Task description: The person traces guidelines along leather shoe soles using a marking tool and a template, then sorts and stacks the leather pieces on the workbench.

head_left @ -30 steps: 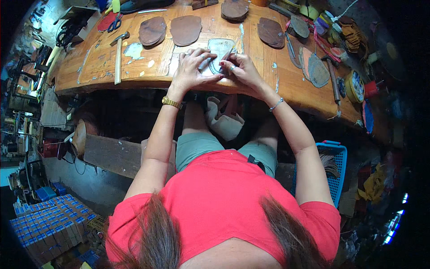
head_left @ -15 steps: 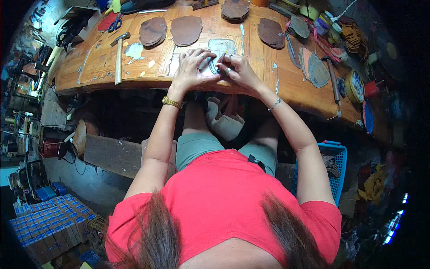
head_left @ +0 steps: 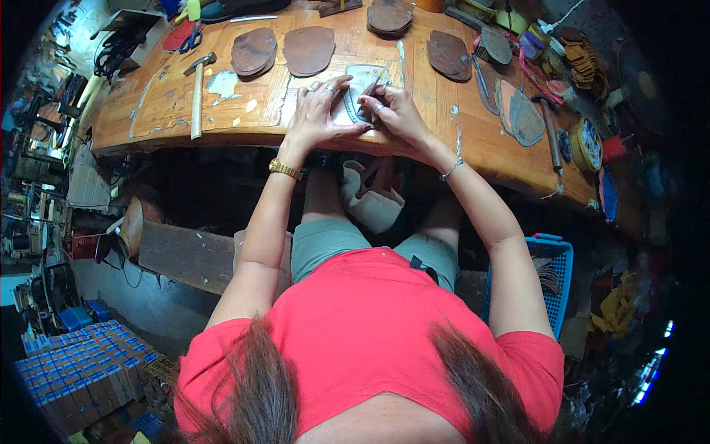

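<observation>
A pale, worn flat plate (head_left: 364,72) lies at the table's near edge, with a dark curved strip (head_left: 350,108) along its left side. My left hand (head_left: 319,117) rests over the plate's left part, fingers spread and thumb stretched toward the right hand. My right hand (head_left: 396,115) is closed at the plate's right side, thumb and fingers pinched around a slim tool (head_left: 370,90) whose kind I cannot make out. A small yellow spot shows near its upper end. The fingers hide part of the plate and the tool's lower end.
Stacks of brown leather pieces (head_left: 309,52) lie farther back. A hammer (head_left: 197,96) lies to the left, blue-handled scissors (head_left: 191,37) beyond it. At the right are grey oval pieces (head_left: 526,118), another hammer (head_left: 548,133) and a round yellow tin (head_left: 586,143). A blue basket (head_left: 563,277) stands below.
My right hand has shifted slightly with the slim tool, and the fingers sit a little differently. My left hand stays nearly in place, its index finger a bit farther forward.
</observation>
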The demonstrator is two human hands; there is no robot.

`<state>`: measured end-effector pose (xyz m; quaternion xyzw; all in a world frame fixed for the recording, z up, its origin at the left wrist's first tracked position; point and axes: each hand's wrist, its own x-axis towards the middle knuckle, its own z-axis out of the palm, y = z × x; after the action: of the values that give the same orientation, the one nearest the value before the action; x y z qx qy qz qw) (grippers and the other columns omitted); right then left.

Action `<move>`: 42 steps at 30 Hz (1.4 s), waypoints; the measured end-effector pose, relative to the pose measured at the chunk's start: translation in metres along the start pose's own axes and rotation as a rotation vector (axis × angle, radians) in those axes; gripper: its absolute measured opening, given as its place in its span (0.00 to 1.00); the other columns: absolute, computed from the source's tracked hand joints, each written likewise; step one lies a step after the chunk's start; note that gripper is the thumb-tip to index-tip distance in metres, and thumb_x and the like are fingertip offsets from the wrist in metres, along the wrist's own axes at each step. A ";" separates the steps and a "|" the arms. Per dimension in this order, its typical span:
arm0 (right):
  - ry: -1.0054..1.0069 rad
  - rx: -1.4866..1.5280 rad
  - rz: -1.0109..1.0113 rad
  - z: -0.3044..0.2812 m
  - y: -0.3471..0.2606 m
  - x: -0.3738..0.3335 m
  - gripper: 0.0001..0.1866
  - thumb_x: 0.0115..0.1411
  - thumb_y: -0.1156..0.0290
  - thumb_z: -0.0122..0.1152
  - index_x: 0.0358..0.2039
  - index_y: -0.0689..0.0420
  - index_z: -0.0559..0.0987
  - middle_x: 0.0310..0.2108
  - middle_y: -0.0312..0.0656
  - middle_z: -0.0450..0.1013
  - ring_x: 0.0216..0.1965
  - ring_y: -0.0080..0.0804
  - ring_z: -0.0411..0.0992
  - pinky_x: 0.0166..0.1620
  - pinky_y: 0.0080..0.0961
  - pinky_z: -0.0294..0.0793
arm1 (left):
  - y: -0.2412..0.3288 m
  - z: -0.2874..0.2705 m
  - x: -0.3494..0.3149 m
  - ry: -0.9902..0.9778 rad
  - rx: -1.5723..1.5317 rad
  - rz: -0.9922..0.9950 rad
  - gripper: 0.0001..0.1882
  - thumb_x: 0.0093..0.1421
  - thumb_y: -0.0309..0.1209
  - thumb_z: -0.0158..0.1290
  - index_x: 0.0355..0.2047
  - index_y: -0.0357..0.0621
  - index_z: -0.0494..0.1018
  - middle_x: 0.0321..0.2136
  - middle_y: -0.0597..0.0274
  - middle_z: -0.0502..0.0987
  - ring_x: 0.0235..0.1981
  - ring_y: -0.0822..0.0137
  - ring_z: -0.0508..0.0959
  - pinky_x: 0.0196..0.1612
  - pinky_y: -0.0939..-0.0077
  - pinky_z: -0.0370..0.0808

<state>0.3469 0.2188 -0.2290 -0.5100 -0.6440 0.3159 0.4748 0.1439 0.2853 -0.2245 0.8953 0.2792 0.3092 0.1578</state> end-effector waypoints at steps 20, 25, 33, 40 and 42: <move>0.005 -0.206 -0.179 0.004 -0.003 0.007 0.08 0.63 0.73 0.60 0.36 0.65 0.77 0.32 0.56 0.75 0.36 0.54 0.76 0.41 0.39 0.75 | -0.002 0.001 0.000 0.012 0.011 -0.021 0.54 0.41 0.60 0.68 0.67 0.58 0.60 0.50 0.58 0.80 0.55 0.54 0.76 0.59 0.52 0.62; -0.032 -0.322 -0.494 0.009 -0.005 0.011 0.08 0.64 0.73 0.60 0.35 0.67 0.74 0.32 0.55 0.73 0.36 0.56 0.75 0.40 0.39 0.74 | -0.004 0.001 -0.001 -0.006 0.017 -0.035 0.54 0.41 0.59 0.68 0.67 0.58 0.60 0.49 0.58 0.81 0.55 0.54 0.75 0.59 0.51 0.62; -0.015 -0.337 -0.520 0.012 -0.008 0.011 0.08 0.63 0.73 0.60 0.34 0.66 0.75 0.30 0.56 0.75 0.35 0.56 0.76 0.40 0.37 0.74 | -0.003 0.000 -0.001 0.002 0.042 -0.017 0.54 0.41 0.58 0.68 0.67 0.58 0.60 0.50 0.58 0.80 0.55 0.54 0.76 0.58 0.51 0.62; 0.033 -0.050 0.048 0.007 -0.011 0.016 0.09 0.62 0.72 0.62 0.37 0.66 0.81 0.30 0.56 0.77 0.34 0.54 0.77 0.39 0.38 0.75 | -0.004 0.002 -0.001 0.044 0.022 0.007 0.52 0.41 0.57 0.69 0.66 0.59 0.62 0.49 0.61 0.80 0.51 0.57 0.76 0.52 0.57 0.63; 0.063 -0.278 -0.356 0.012 -0.003 0.016 0.08 0.62 0.73 0.61 0.36 0.66 0.80 0.30 0.56 0.77 0.34 0.55 0.77 0.39 0.39 0.75 | -0.006 0.003 -0.001 0.036 0.024 -0.004 0.52 0.41 0.56 0.69 0.66 0.59 0.62 0.49 0.61 0.80 0.51 0.57 0.76 0.52 0.57 0.64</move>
<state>0.3340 0.2342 -0.2263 -0.4586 -0.7458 0.1193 0.4682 0.1424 0.2895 -0.2297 0.8909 0.2875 0.3217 0.1424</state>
